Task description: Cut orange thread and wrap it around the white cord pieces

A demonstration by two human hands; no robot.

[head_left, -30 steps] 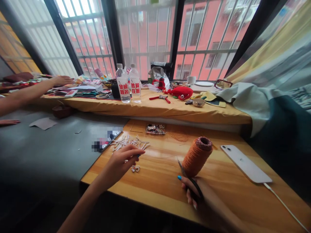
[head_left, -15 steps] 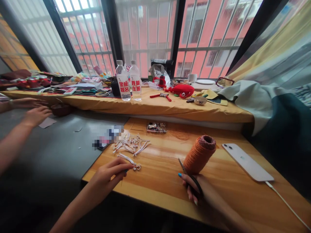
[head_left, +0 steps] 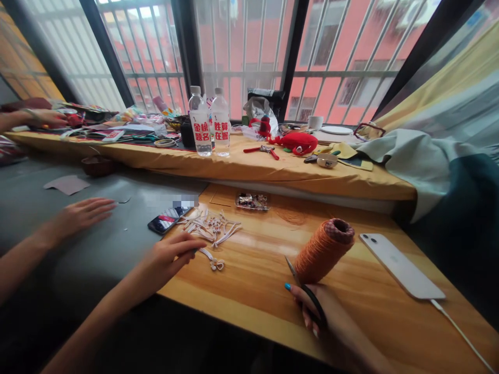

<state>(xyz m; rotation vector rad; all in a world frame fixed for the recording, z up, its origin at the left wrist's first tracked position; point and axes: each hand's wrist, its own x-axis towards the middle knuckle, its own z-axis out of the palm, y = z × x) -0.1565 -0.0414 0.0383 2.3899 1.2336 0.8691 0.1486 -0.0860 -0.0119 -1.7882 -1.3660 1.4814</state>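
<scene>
My left hand (head_left: 167, 262) is closed in a pinch at the tail end of a pale knotted cord (head_left: 212, 258) with a small loop. The fingers cover that tail, and the looped knot shows to their right. A heap of similar knotted cords (head_left: 212, 228) lies just beyond on the wooden table. In my right hand (head_left: 312, 309) is a pair of black-handled scissors (head_left: 292, 271), blades together and pointing up and left. Right behind the blades stands a cone of orange thread (head_left: 323, 252), leaning to the right.
A person's hand (head_left: 83, 214) hovers over the grey table at left; another hand (head_left: 47, 118) reaches to the cluttered ledge. A dark phone (head_left: 166, 219), a bead box (head_left: 252, 202) and a charging white phone (head_left: 401, 265) lie around. Two water bottles (head_left: 200, 127) stand on the ledge.
My left hand has moved up and left from the cord's looped knot to its tail. My right hand keeps the scissors in place. The other person's hands have moved apart, one onto the ledge.
</scene>
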